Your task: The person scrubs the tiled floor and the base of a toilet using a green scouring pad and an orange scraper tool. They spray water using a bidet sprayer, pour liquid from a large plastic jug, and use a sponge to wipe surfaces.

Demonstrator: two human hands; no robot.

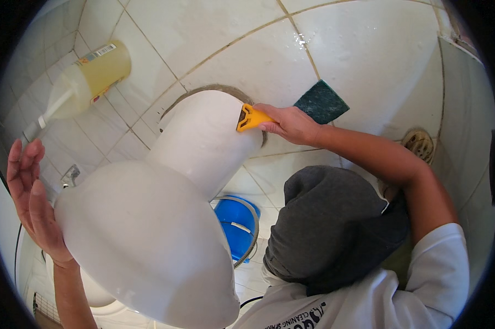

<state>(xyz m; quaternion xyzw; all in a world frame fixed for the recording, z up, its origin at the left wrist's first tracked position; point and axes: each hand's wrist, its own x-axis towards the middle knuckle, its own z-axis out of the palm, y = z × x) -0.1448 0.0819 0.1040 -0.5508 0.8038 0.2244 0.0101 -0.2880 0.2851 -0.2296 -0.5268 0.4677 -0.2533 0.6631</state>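
Observation:
My right hand [286,123] grips a yellow plastic scraper [252,118]; its head rests against the lower side of a white ceramic sink pedestal [202,140]. A dark green scouring pad [322,102] lies on the white floor tiles just beyond my right wrist. My left hand [37,201], with fingers raised and apart, is beside the rounded white basin [144,238], near its left edge. Nothing shows in its fingers. Dark residue rings the pedestal's base on the tiles.
A plastic bottle of yellow liquid [107,66] is at the upper left. A metal fitting [70,177] is near the basin. A blue bucket [236,226] with a flexible metal hose [255,218] stands behind the basin. A round floor drain [418,144] lies at the right. The tiles look wet.

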